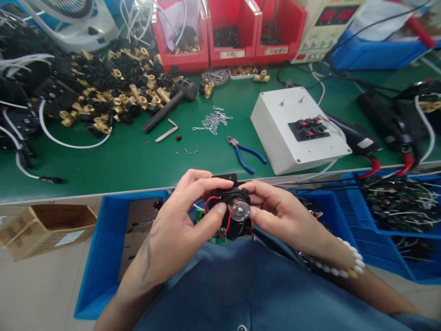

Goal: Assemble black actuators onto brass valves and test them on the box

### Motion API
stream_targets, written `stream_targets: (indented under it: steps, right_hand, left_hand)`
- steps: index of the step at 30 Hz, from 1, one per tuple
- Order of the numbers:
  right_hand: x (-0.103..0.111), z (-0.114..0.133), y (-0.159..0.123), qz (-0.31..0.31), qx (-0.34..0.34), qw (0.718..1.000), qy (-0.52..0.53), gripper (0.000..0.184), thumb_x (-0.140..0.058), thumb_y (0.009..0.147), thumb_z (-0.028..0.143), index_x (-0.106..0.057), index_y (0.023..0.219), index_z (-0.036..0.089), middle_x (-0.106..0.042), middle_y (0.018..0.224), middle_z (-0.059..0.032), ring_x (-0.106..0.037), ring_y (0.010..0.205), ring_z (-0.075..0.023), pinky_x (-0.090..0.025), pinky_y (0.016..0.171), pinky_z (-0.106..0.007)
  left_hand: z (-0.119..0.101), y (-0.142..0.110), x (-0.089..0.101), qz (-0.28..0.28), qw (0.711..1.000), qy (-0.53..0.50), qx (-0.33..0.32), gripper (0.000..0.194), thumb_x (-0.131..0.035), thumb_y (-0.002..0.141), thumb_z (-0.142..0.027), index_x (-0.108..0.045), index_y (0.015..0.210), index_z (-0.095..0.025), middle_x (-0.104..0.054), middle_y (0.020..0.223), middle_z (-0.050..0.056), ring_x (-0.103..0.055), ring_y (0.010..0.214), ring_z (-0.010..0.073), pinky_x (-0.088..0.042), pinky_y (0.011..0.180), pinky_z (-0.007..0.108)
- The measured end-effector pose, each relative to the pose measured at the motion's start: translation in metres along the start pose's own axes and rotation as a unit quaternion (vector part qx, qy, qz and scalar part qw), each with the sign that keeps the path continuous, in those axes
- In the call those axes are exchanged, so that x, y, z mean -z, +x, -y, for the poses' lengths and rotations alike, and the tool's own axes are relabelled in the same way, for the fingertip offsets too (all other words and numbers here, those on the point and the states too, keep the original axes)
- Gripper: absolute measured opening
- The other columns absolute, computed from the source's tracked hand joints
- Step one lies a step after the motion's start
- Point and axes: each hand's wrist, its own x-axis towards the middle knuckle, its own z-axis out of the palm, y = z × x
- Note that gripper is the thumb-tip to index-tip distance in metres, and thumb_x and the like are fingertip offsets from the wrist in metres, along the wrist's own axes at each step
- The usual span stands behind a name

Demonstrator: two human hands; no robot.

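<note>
Blue shirt [220,294] lies nearest; beyond it, left hand [188,209] and right hand [284,211] grasp opposite sides of a black-housed motor assembly [240,212], its round end facing upward between them.

From my remote station I see a blue cloth garment [213,294] with a round, pale-rimmed button [242,328] and a short blue sleeve [411,321]. Beyond my bare left hand [186,211], a dark, curving tattoo-like marking [148,259] runs along the forearm. Above my bare right hand [280,207] sits a bracelet of round white beads [359,263], one yellowish.
</note>
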Motion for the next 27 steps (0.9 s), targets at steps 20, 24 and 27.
stream_targets:
  steps: [20, 24, 27]
  right_hand:
    - [0.000, 0.001, 0.002, -0.038, 0.015, 0.995, -0.095, 0.037, -0.066, 0.091, 0.051, -0.062, 0.095, 0.015, -0.057, 0.071, -0.0003, -0.050, 0.061, -0.0069, -0.040, 0.051, -0.015]
    - [0.001, -0.007, 0.006, -0.036, 0.023, 0.996, -0.081, 0.047, -0.062, 0.093, 0.059, -0.063, 0.102, 0.012, -0.063, 0.082, -0.0028, -0.055, 0.071, -0.0087, -0.047, 0.062, -0.018]
    - [0.003, -0.016, 0.010, -0.017, 0.053, 0.998, -0.029, 0.064, -0.059, 0.091, 0.068, -0.059, 0.122, 0.012, -0.066, 0.112, -0.0098, -0.062, 0.100, -0.0138, -0.053, 0.087, -0.024]
  left_hand:
    - [-0.005, -0.002, -0.008, -0.015, 1.000, 0.026, -0.009, 0.029, -0.062, 0.084, -0.017, -0.076, 0.108, -0.025, -0.064, 0.110, 0.004, -0.063, 0.109, 0.0171, -0.055, 0.096, 0.027]
    - [0.006, 0.001, -0.011, -0.036, 0.999, -0.010, 0.039, 0.024, -0.065, 0.086, -0.029, -0.077, 0.107, -0.030, -0.066, 0.113, 0.002, -0.065, 0.110, 0.0181, -0.056, 0.096, 0.029]
    - [0.015, 0.012, -0.013, -0.053, 0.991, -0.081, 0.090, 0.032, -0.069, 0.085, -0.046, -0.076, 0.110, -0.027, -0.067, 0.119, 0.004, -0.069, 0.107, 0.0200, -0.060, 0.088, 0.027]
